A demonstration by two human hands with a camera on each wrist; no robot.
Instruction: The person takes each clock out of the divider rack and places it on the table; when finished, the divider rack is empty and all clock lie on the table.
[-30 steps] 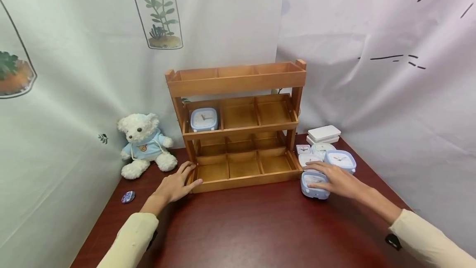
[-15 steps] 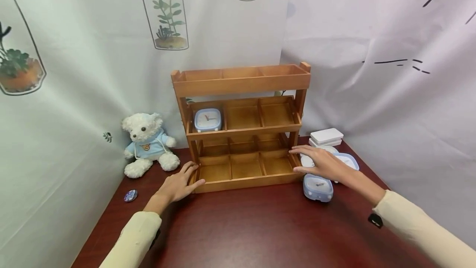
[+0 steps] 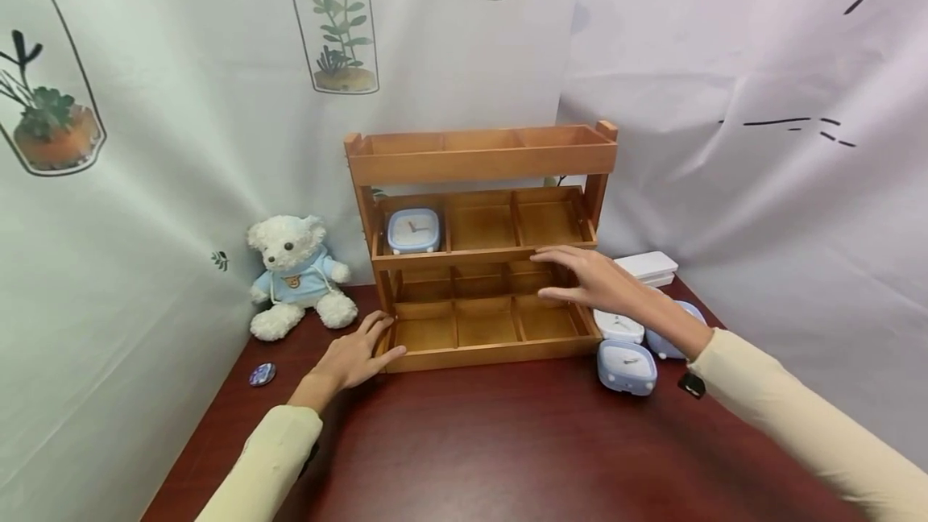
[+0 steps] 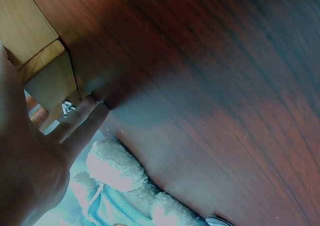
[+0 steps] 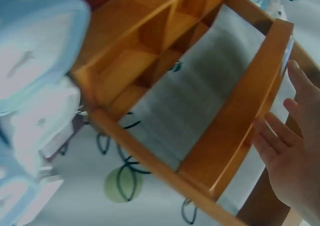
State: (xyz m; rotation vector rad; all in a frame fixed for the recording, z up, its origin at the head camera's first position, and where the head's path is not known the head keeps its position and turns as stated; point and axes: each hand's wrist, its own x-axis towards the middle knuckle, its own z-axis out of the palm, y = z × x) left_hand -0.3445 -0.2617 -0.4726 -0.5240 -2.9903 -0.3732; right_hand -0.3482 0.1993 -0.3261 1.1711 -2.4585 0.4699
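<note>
A brown wooden rack (image 3: 487, 166) with tiers of compartments stands on the table. My left hand (image 3: 352, 356) rests at its lower left corner, thumb toward the front; in the left wrist view two fingers (image 4: 86, 128) stretch out straight beside the rack's end. My right hand (image 3: 596, 282), fingers spread and holding nothing, is in front of the rack's right side, just below the middle tier's front rail. In that tier's left compartment sits a blue square alarm clock (image 3: 414, 232). Right of the rack lie another blue alarm clock (image 3: 627, 369) and a white one (image 3: 619, 326).
Behind my right forearm are another blue clock (image 3: 669, 342) and stacked white boxes (image 3: 650, 266). A white teddy bear (image 3: 297, 284) in a blue hoodie sits left of the rack, with a small round badge (image 3: 263, 374) in front. Printed fabric walls (image 3: 464, 63) enclose the table.
My right hand has left the blue clock at the right and moved up and left to the rack's middle tier. The left hand stays at the rack's corner. The head view has shifted slightly.
</note>
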